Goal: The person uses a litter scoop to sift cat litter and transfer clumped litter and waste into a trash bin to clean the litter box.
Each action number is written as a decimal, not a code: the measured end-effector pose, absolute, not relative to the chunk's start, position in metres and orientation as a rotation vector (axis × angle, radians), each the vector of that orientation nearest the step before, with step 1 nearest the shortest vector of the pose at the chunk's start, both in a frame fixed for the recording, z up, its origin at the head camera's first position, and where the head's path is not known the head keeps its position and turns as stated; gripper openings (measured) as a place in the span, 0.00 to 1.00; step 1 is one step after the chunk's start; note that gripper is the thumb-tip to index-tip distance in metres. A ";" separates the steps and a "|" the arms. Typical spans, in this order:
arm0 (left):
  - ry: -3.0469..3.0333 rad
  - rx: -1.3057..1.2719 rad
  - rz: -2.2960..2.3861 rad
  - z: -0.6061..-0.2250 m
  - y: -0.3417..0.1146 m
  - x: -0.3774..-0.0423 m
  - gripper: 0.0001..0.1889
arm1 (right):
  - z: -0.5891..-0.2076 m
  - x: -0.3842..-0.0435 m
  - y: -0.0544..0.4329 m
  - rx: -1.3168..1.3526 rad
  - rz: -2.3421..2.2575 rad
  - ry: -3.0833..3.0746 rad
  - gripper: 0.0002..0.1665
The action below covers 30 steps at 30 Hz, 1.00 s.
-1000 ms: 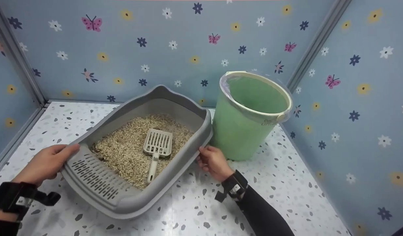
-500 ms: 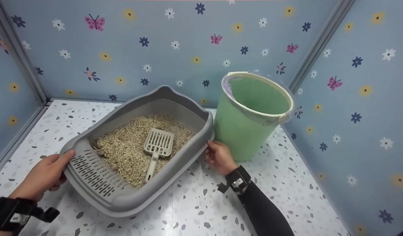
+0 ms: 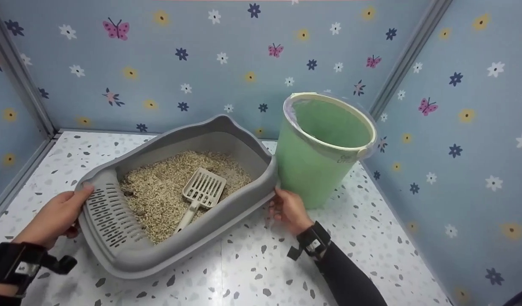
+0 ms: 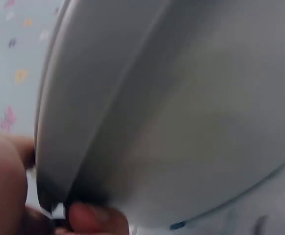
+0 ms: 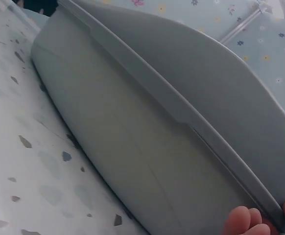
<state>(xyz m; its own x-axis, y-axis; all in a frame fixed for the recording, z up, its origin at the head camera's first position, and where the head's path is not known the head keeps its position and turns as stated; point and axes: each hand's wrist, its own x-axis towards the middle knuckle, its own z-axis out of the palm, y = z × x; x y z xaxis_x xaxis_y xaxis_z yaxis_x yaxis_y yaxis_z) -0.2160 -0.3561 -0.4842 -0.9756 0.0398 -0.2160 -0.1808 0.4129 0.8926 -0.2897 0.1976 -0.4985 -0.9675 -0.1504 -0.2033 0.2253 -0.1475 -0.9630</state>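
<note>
A grey litter box (image 3: 227, 216) stands slantwise on the speckled floor in the head view, its slotted front end (image 3: 112, 216) towards the left. Pale pellet litter (image 3: 154, 191) covers its bottom, and a beige litter scoop (image 3: 205, 187) lies on the litter. My left hand (image 3: 52, 217) grips the front left rim, thumb on top; the left wrist view has its fingertips (image 4: 96, 218) under the edge. My right hand (image 3: 291, 211) pinches the rim's lower edge near the back right corner. Its curled fingers (image 5: 239, 220) appear at the bottom of the right wrist view.
A green trash bin (image 3: 311, 180) with a clear liner (image 3: 291, 108) stands right behind the box's back right corner, next to my right hand. Blue flowered panels (image 3: 227, 38) wall the floor (image 3: 261, 272) at the back and both sides.
The litter box has turned clockwise, its front end swinging left and its back end right. Litter and scoop have turned with it. Both hands have kept their hold, the right one shifting right.
</note>
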 end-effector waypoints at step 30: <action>2.475 -0.064 1.623 -0.480 -0.334 -0.186 0.40 | -0.497 -0.291 0.213 0.031 -1.891 2.364 0.26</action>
<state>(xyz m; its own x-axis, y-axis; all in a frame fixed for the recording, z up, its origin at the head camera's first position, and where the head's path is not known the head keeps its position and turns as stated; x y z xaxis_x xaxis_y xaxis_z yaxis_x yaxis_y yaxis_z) -0.1859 -0.3335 -0.4797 -0.9826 0.0633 -0.1745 -0.1348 0.4028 0.9053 -0.2909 0.2131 -0.4973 -0.9933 -0.0554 -0.1015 0.0869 0.2219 -0.9712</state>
